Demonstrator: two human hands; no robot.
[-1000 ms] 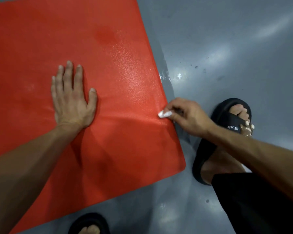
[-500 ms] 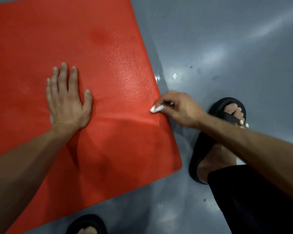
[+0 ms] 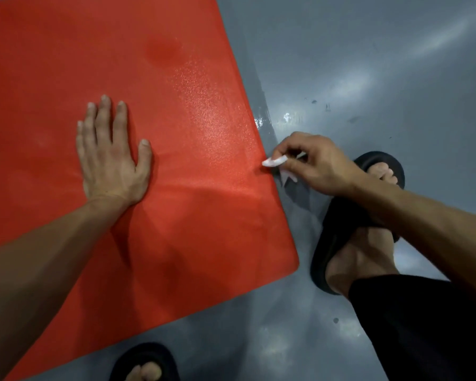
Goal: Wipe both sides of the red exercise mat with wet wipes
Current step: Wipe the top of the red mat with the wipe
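Observation:
The red exercise mat (image 3: 193, 221) lies flat on the grey floor and fills the left and middle of the head view, with a wet sheen near its right edge. My left hand (image 3: 110, 158) presses flat on the mat, fingers straight. My right hand (image 3: 311, 163) pinches a small bunched white wet wipe (image 3: 275, 161) against the mat's right edge, partway along it. Part of the wipe hangs below my fingers.
The grey glossy floor (image 3: 368, 64) surrounds the mat on the right and front. My right foot in a black slipper (image 3: 341, 237) stands just right of the mat's corner. The toe of my other black slipper (image 3: 146, 361) is at the bottom edge.
My right hand with the wipe has stayed at the mat's right edge, shifting only slightly along it. My left hand has kept pressing on the mat.

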